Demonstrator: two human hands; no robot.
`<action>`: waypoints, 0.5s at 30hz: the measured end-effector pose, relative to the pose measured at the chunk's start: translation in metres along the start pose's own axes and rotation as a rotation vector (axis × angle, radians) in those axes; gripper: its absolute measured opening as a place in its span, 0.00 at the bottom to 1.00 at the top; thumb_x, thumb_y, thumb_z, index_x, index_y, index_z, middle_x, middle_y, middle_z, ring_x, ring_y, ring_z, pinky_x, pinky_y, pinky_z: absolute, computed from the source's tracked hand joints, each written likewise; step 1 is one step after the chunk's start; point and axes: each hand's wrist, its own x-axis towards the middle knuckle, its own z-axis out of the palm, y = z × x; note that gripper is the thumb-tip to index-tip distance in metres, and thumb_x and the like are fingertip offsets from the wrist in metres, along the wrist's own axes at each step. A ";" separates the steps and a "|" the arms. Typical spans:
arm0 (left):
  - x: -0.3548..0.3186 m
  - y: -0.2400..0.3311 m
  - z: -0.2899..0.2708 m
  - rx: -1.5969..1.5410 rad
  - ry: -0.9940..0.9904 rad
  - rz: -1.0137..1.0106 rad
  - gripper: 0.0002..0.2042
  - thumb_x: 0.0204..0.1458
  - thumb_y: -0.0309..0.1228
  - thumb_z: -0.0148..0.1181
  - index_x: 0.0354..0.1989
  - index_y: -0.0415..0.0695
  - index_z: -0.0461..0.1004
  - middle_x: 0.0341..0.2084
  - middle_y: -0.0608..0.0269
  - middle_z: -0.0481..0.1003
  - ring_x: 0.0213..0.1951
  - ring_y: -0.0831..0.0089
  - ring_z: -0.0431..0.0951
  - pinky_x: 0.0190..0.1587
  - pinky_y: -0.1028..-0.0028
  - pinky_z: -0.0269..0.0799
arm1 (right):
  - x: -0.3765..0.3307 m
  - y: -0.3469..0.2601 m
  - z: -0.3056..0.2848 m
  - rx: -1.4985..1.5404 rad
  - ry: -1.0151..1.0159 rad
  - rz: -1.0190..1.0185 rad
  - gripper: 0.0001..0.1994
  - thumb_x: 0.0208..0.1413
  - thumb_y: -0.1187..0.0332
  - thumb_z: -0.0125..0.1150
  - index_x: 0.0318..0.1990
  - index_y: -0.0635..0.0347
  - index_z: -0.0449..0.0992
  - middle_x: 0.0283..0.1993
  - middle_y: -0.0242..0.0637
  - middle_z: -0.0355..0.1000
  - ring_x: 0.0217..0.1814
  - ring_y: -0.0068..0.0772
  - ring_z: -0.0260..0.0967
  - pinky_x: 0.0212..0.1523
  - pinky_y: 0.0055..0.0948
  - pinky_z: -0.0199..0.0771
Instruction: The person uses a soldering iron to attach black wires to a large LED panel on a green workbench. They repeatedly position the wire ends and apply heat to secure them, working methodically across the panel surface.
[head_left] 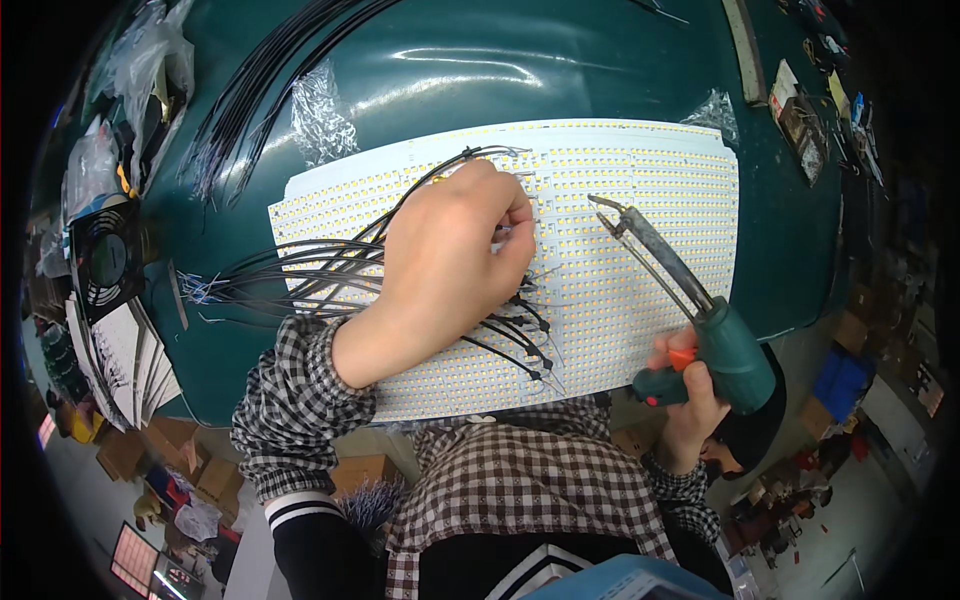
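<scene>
Across the white LED panel boards [640, 300], dotted with rows of small yellow LEDs, lie several black cables [330, 258] with thin bare wire ends. Over the middle of the boards, my left hand [450, 240] is closed in a pinch; what sits between its fingertips is hidden. Cables pass under and beside this hand. My right hand [690, 405] grips the handle of a green soldering gun [735, 350] with a red trigger. Its long metal barrel slants up and left, and the tip hangs over the boards, to the right of my left hand and apart from it.
The boards rest on a green-covered table [600, 80]. A bundle of black cables [250, 95] lies at the back left. A black fan [105, 255] and a stack of white sheets [125, 360] stand at the left edge. Clear plastic film [320, 115] lies behind the boards.
</scene>
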 end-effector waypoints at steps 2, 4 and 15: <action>0.001 0.000 0.000 0.022 0.000 0.019 0.04 0.43 0.20 0.63 0.26 0.40 0.74 0.23 0.59 0.72 0.26 0.66 0.75 0.29 0.71 0.71 | -0.002 -0.001 0.001 -0.002 -0.007 -0.011 0.22 0.55 0.59 0.62 0.47 0.73 0.72 0.36 0.45 0.74 0.32 0.36 0.75 0.34 0.32 0.78; 0.001 0.001 0.001 0.020 0.013 0.013 0.04 0.43 0.20 0.63 0.26 0.40 0.73 0.23 0.60 0.72 0.26 0.65 0.75 0.29 0.70 0.70 | -0.004 -0.001 0.001 -0.015 -0.014 -0.018 0.21 0.55 0.60 0.62 0.46 0.73 0.73 0.35 0.45 0.74 0.32 0.35 0.74 0.34 0.32 0.77; -0.001 0.003 0.002 0.032 0.030 0.017 0.05 0.42 0.20 0.63 0.25 0.41 0.72 0.22 0.60 0.72 0.25 0.66 0.75 0.28 0.70 0.69 | -0.011 0.011 -0.014 -0.181 -0.173 -0.036 0.21 0.50 0.75 0.71 0.51 0.71 0.73 0.38 0.40 0.79 0.39 0.30 0.77 0.44 0.30 0.78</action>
